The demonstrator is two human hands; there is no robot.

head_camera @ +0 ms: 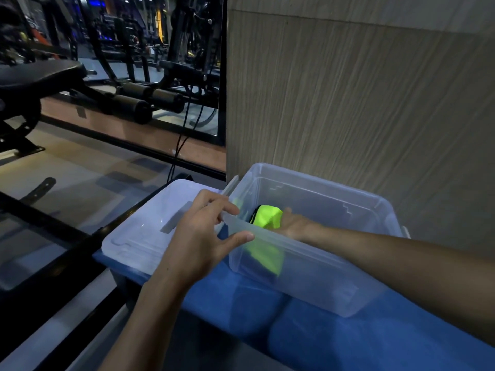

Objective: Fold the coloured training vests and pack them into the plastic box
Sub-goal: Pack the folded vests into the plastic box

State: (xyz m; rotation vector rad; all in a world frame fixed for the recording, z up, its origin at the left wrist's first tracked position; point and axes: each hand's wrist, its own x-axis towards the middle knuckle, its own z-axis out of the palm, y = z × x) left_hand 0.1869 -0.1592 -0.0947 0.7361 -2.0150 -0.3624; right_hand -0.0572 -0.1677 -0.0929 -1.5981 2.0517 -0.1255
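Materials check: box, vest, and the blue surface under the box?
Box: translucent, frosted-looking plastic; the vest shows through its wall. Vest: neon yellow-green fabric, likely thin synthetic; it creases softly. Blue surface: matte, finely textured, possibly padded upholstery or foam.

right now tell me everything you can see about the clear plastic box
The plastic box is a clear, slightly frosted rectangular tub with rounded corners and a lipped rim, lid off. It sits upright on a blue padded surface against a wood-grain wall, with its lid lying beside it. A neon yellow-green vest lies inside. The left hand grips its near-left rim; the right hand reaches inside onto the vest.
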